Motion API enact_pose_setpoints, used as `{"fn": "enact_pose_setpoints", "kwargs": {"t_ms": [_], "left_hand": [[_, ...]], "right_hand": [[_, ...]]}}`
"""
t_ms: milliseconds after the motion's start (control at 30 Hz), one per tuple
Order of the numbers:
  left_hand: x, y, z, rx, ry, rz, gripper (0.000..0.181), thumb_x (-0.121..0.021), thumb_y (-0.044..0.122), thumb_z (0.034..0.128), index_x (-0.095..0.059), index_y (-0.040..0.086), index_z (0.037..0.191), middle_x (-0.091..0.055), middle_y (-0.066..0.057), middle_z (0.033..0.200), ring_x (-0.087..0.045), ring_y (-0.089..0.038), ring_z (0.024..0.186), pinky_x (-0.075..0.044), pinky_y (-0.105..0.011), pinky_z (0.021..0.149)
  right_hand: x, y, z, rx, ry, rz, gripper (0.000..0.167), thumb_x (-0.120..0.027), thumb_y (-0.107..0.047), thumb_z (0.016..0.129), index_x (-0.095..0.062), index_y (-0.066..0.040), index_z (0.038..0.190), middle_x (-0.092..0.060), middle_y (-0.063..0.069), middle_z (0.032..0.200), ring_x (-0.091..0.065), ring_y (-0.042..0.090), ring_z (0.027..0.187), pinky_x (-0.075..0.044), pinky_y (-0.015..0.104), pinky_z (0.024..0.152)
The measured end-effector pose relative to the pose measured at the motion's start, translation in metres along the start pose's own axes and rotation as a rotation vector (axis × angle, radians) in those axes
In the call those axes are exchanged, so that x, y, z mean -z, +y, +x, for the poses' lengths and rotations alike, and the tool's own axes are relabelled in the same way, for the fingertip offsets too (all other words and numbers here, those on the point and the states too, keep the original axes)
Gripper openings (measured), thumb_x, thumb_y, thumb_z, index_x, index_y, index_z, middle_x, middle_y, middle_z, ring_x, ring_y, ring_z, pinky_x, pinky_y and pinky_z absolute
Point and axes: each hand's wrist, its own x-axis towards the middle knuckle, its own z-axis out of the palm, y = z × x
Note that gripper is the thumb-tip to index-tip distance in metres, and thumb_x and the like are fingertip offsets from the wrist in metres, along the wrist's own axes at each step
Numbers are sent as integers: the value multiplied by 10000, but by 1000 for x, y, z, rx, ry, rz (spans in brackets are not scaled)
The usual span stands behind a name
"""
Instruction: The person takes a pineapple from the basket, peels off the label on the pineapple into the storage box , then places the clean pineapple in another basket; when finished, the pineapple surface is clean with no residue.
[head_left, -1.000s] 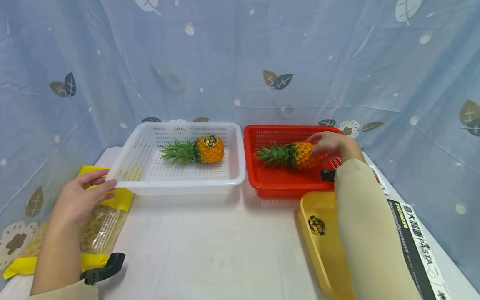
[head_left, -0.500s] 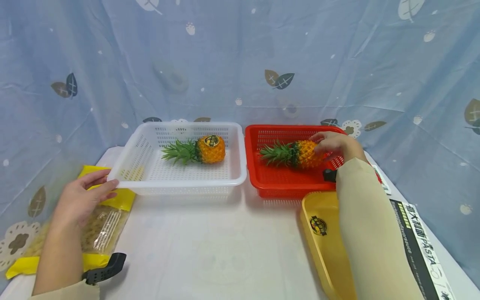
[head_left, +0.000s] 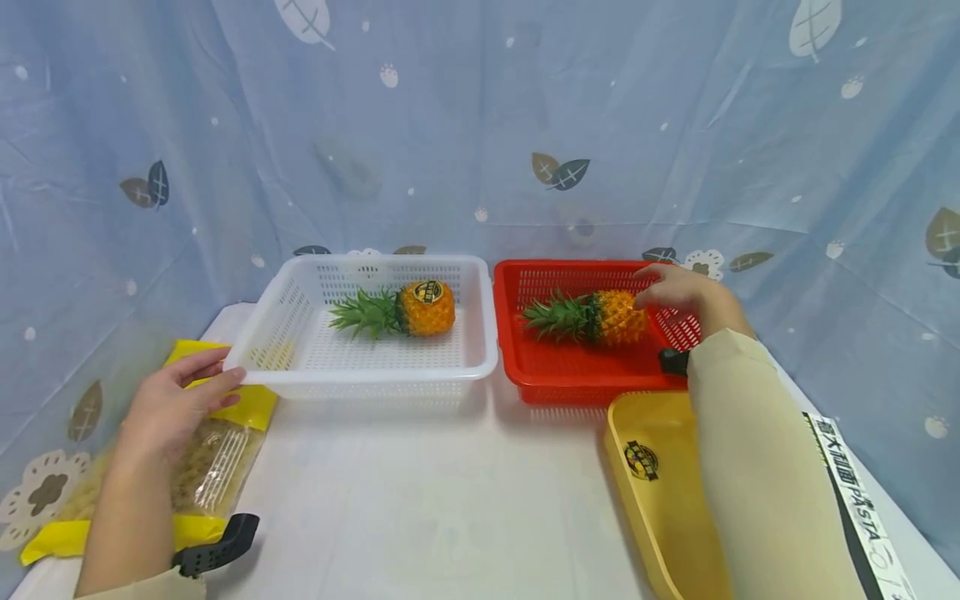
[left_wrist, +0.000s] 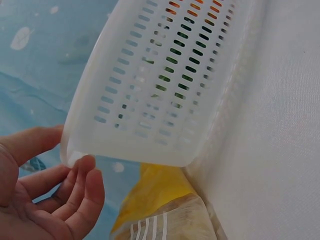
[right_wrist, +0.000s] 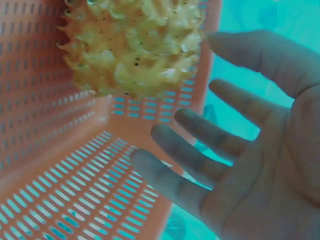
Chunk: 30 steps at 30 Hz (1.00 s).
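Observation:
A white perforated basket (head_left: 300, 377) holds a pineapple (head_left: 429, 310) lying on its side, leaves to the left. At that basket's left front corner, my left hand (head_left: 167, 408) pinches the rim between thumb and fingers; the left wrist view shows the curled fingers below the corner. To the right stands a red perforated basket (head_left: 570, 392) with a second pineapple (head_left: 621, 318) lying the same way. Just right of this fruit is my right hand (head_left: 688, 296). Its fingers (right_wrist: 170, 152) are spread, and in the right wrist view a gap separates them from the pineapple.
A yellow tray (head_left: 637, 521) lies in front of the red basket, partly under the right sleeve (head_left: 765, 467). Bags with yellow ends (head_left: 198, 527) lie by the left forearm. A printed PASTA pack (head_left: 858, 500) is at the right edge. A patterned blue curtain (head_left: 450, 125) surrounds the table.
My right hand has let go of the pineapple in the red basket and drawn off to the right. That pineapple has shifted slightly right. My left hand stays on the white basket's corner.

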Motion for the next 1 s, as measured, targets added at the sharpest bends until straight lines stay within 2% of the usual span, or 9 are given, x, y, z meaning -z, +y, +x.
{"fn": "enact_pose_setpoints", "kwargs": {"t_ms": [100, 200, 333, 567, 1000], "left_hand": [[-1, -1, -1, -6, 8, -16, 787, -694, 425, 982, -377, 32, 1586, -507, 89, 1192, -703, -25, 824, -588, -147, 751], [-1, 0, -1, -9, 12, -19, 781, -688, 419, 988, -373, 28, 1587, -496, 81, 1205, -697, -19, 825, -591, -149, 755], [-1, 2, 0, -5, 21, -25, 776, -690, 413, 987, -378, 30, 1585, -491, 79, 1206, -687, -12, 829, -594, -154, 762], [-2, 2, 2, 3, 32, -34, 768, -699, 394, 985, -384, 29, 1582, -492, 75, 1200, -678, -13, 829, -600, -164, 763], [-4, -2, 3, 2, 32, -28, 773, -699, 420, 980, -392, 46, 1584, -490, 58, 1236, -687, -23, 832, -597, -162, 763]], "right_hand": [[3, -7, -5, 23, 72, -67, 702, -560, -248, 1021, -244, 8, 1594, -161, 343, 1632, -324, 547, 1397, -400, 699, 1091], [5, -16, -9, 55, 108, -66, 701, -546, -257, 1035, -227, 9, 1600, -203, 342, 1627, -310, 552, 1423, -379, 707, 1105], [5, -34, -12, 103, 124, 4, 684, -523, -242, 1054, -208, -15, 1617, -286, 332, 1609, -395, 533, 1404, -422, 676, 1090], [-5, -67, -11, 181, 155, 61, 641, -544, -268, 1046, -299, -73, 1605, -453, 277, 1540, -510, 465, 1350, -475, 608, 1080], [-27, -103, -5, 243, 160, 172, 556, -591, -243, 1029, -428, -129, 1548, -481, 195, 1539, -525, 403, 1355, -518, 576, 1062]]}}
